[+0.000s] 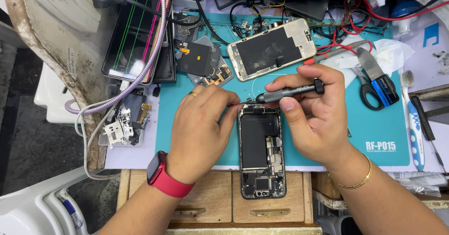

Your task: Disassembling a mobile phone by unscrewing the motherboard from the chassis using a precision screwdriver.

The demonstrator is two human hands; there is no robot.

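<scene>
An opened phone body lies lengthwise at the front of a teal work mat, its black battery and circuit boards exposed. My right hand grips a dark precision screwdriver, held nearly level with its tip pointing left at the phone's top edge. My left hand, with a gold ring and a red wristwatch, pinches a thin metal tool at the same top edge; its tip is hard to make out. A second opened phone shell lies further back.
A cracked screen with coloured lines and a braided cable lie at the back left. Loose phone parts sit left of the mat. Scissors, a blue-handled scraper, a toothbrush and red wires lie to the right. Wooden drawers are below.
</scene>
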